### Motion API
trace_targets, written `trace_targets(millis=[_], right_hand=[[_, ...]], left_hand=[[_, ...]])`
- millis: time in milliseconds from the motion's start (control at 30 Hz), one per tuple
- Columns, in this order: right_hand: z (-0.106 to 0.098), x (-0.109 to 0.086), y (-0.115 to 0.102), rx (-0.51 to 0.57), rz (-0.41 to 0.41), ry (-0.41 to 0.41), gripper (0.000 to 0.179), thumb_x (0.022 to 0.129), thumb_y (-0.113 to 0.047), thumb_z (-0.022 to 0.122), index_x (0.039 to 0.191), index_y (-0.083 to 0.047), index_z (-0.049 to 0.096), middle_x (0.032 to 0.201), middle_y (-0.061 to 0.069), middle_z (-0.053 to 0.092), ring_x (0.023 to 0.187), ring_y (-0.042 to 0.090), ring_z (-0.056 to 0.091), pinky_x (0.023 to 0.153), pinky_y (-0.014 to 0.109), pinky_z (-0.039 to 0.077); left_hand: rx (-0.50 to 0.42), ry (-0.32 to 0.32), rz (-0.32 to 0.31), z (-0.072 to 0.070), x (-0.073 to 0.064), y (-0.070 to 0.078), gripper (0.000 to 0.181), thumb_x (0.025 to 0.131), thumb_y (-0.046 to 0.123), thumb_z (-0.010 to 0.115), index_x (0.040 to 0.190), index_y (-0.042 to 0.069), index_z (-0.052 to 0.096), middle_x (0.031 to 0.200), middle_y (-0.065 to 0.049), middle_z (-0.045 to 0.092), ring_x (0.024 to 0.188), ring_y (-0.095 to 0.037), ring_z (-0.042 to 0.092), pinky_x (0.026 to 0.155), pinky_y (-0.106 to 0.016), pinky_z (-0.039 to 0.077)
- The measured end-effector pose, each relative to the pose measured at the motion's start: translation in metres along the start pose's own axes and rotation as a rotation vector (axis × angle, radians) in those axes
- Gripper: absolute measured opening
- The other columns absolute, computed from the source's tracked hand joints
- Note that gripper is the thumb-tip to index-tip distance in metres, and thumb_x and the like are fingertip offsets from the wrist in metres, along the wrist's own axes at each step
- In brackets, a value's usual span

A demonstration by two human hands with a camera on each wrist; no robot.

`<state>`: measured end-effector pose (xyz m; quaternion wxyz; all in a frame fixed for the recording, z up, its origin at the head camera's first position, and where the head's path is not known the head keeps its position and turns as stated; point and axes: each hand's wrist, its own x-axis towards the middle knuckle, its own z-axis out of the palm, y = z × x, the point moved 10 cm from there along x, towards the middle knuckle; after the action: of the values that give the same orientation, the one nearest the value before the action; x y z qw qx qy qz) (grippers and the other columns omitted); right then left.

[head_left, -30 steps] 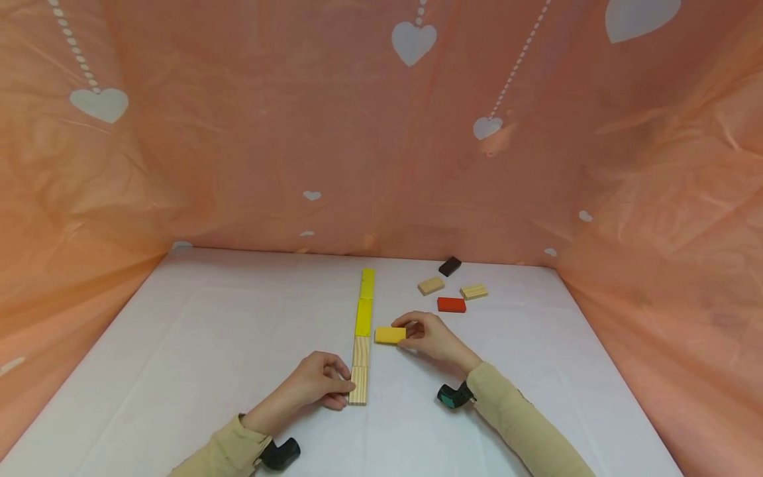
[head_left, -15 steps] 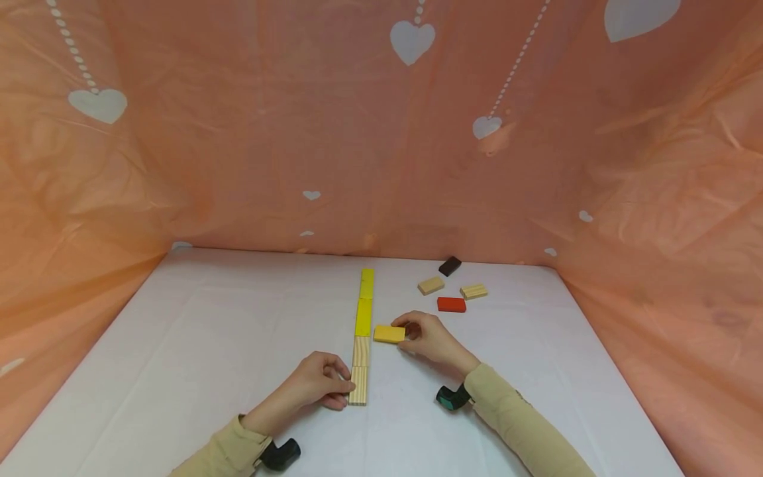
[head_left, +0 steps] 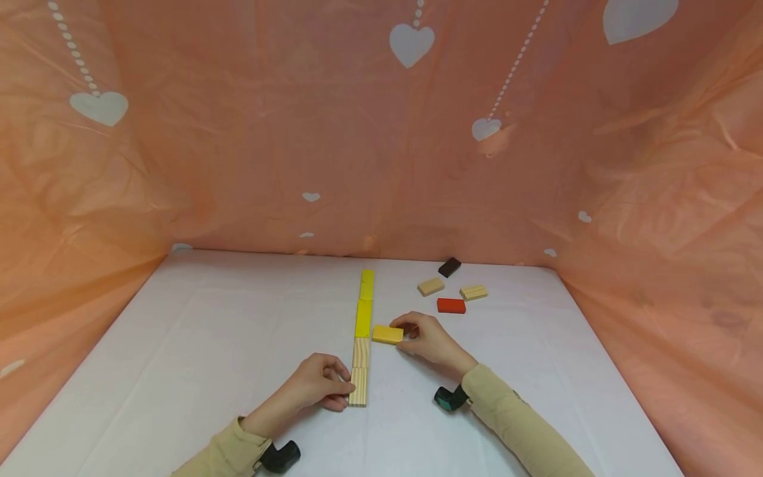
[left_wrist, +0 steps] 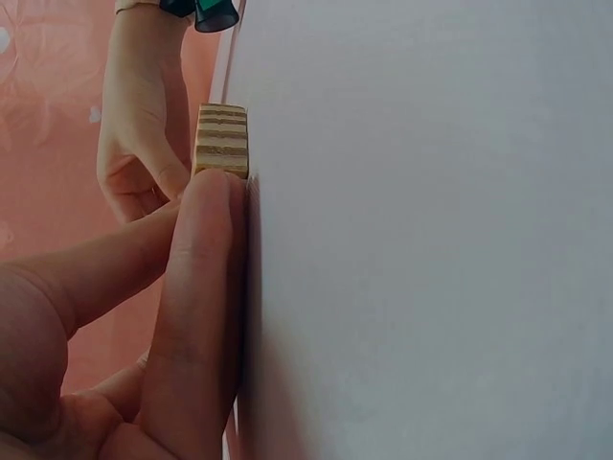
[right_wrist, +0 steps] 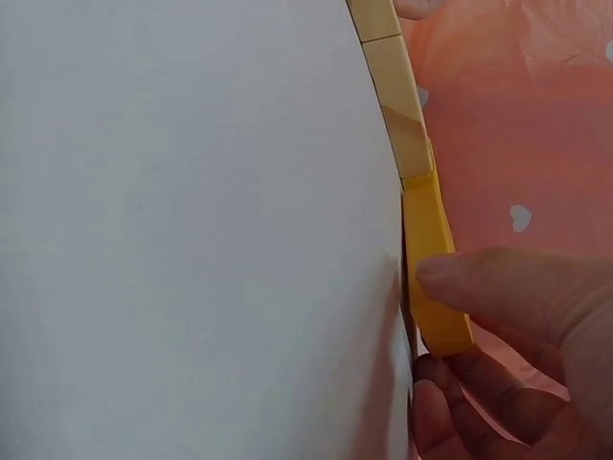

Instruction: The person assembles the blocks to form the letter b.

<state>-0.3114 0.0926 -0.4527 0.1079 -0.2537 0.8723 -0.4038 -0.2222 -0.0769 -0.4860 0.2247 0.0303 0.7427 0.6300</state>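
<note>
A straight row of flat wooden blocks runs away from me: two bright yellow ones (head_left: pixel 363 318) at the far end, two plain striped ones (head_left: pixel 359 371) nearer. My left hand (head_left: pixel 316 383) rests at the left side of the nearest plain block, its fingertips touching it. In the left wrist view, they reach that block's striped end (left_wrist: pixel 221 139). My right hand (head_left: pixel 432 341) pinches a deeper yellow block (head_left: pixel 387 334) by its right end. This block lies crosswise, its left end right at the row's right side near the yellow-plain joint.
Beyond my right hand lie a red block (head_left: pixel 451 305), two plain blocks, one farther left (head_left: pixel 430 286) and one farther right (head_left: pixel 473 292), and a dark block (head_left: pixel 450 267). The white tabletop (head_left: pixel 238 311) meets an orange heart-printed sheet (head_left: pixel 268 132) behind and at both sides.
My right hand has slid the deeper yellow block slightly left, closer to the row. The left hand and the row have kept their place.
</note>
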Motion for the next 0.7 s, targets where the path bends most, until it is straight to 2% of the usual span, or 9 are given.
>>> trace_targets(millis=[267, 467, 700], right_hand=[[-0.002, 0.007, 0.002, -0.017, 0.007, -0.001, 0.035, 0.084, -0.01, 0.075, 0.117, -0.012, 0.064, 0.112, -0.002, 0.061, 0.094, 0.015, 0.055, 0.084, 0.028, 0.052], [-0.005, 0.014, 0.006, 0.012, 0.042, 0.004, 0.035, 0.084, -0.011, 0.075, 0.117, -0.014, 0.064, 0.111, -0.004, 0.061, 0.095, 0.016, 0.055, 0.087, 0.029, 0.052], [-0.004, 0.017, 0.007, 0.026, 0.038, 0.003, 0.034, 0.085, -0.008, 0.074, 0.117, -0.013, 0.065, 0.113, -0.003, 0.062, 0.098, 0.016, 0.055, 0.09, 0.031, 0.051]], left_hand=[[0.001, -0.003, 0.001, 0.0, -0.001, 0.001, 0.02, 0.082, 0.001, 0.073, 0.094, -0.007, 0.059, 0.068, -0.011, 0.061, 0.055, -0.017, 0.065, 0.053, -0.032, 0.059], [-0.002, -0.002, -0.001, -0.001, -0.002, 0.002, 0.021, 0.082, 0.001, 0.073, 0.094, -0.007, 0.059, 0.068, -0.012, 0.062, 0.055, -0.017, 0.065, 0.054, -0.032, 0.059], [-0.01, -0.003, -0.006, -0.001, -0.003, 0.003, 0.021, 0.082, 0.001, 0.073, 0.095, -0.007, 0.059, 0.07, -0.012, 0.062, 0.055, -0.017, 0.065, 0.054, -0.032, 0.059]])
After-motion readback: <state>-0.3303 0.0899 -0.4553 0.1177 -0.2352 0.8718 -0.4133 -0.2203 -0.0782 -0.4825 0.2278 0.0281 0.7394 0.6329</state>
